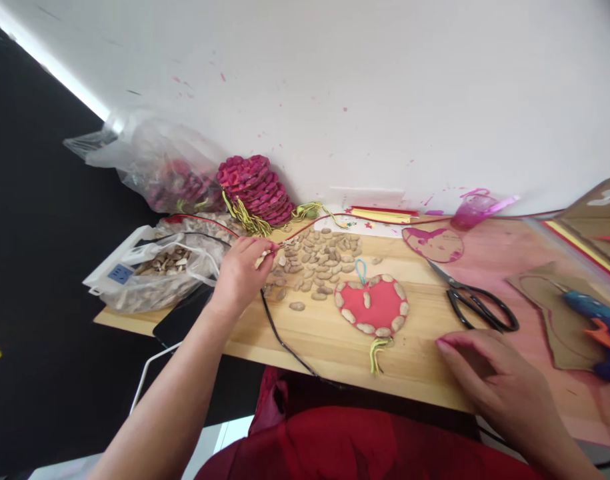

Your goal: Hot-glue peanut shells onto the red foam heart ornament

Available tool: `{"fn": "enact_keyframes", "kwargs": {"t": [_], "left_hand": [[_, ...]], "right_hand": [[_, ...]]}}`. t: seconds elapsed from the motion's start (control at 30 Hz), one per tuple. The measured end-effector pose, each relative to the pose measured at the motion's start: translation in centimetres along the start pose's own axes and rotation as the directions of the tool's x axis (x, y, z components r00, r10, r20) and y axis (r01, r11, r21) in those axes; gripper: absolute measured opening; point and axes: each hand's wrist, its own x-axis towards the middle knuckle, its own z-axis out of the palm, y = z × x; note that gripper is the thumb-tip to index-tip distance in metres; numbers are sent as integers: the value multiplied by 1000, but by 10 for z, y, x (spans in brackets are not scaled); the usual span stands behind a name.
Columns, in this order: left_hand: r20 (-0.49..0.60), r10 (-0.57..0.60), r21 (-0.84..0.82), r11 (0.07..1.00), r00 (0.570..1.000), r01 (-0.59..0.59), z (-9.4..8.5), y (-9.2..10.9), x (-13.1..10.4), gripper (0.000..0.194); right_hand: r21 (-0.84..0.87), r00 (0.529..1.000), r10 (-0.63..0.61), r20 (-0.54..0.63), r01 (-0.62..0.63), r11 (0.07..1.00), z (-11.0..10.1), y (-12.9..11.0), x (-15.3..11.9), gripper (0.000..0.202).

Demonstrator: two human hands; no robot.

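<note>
My left hand (242, 277) reaches over the left edge of a spread of loose peanuts (325, 257). Its thumb and index finger are pinched together, and what lies between them is too small to make out. A red heart (385, 303) rimmed with peanuts lies flat on the wooden table, with one peanut (367, 300) on its red middle. It has a blue loop at the top and a yellow-green tassel (377, 357) below. To the right of the heart, my right hand (499, 377) rests low over the table edge, thumb and index tips together, with nothing visible in them.
Black scissors (477, 300) lie beyond my right hand, near a blue glue gun (595, 320) and cut cardboard (549, 313). A bag of peanuts (159, 280) stands left. Behind are stacked magenta hearts (257, 190) and a pink cup (472, 210). Cables (279, 333) cross the table.
</note>
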Motion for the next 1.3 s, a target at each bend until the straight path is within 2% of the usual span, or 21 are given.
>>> {"fn": "enact_keyframes", "kwargs": {"t": [0.17,0.27,0.33,0.4,0.47,0.53,0.6,0.7,0.8,0.9,0.97,1.1,1.3], "left_hand": [[-151,181,-75,978,972,-194,-11,40,-23,15],[-188,248,-130,953,950,-274,-13,65,-36,24],[-178,270,-162,940,946,-299,-12,79,-44,28],[-162,284,-199,929,945,-314,-11,90,-51,31],[-146,293,-244,915,945,-322,-9,99,-58,31],[-130,302,-283,902,945,-327,-8,105,-64,31],[-113,298,-314,894,948,-319,-7,110,-67,29],[-95,208,-413,882,973,-229,-8,117,-68,20],[10,22,-570,822,1000,-12,-8,123,-68,13],[147,-148,-674,709,978,208,-5,126,-70,10],[210,-212,-698,651,954,298,-3,126,-73,9],[244,-256,-673,650,935,353,-1,125,-77,13],[174,-204,-627,731,963,268,-3,125,-81,10]], "right_hand": [[32,1000,10,-19,-9,999,-1,-9,5,13],[130,999,53,-4,-52,990,-4,-36,13,12],[279,994,96,56,-108,954,-4,-61,21,13],[469,971,140,192,-216,856,0,-86,32,14],[665,947,143,288,-305,681,7,-104,42,25],[792,933,106,344,-349,500,16,-115,50,28],[827,934,117,339,-355,437,23,-121,54,21],[821,931,153,333,-365,438,28,-122,53,15],[815,932,147,332,-362,452,30,-121,48,13],[807,945,126,302,-324,494,31,-119,42,13],[777,954,120,275,-294,557,33,-118,39,16],[726,967,99,233,-241,644,36,-116,35,18],[668,964,102,247,-246,703,31,-122,38,12]]}}
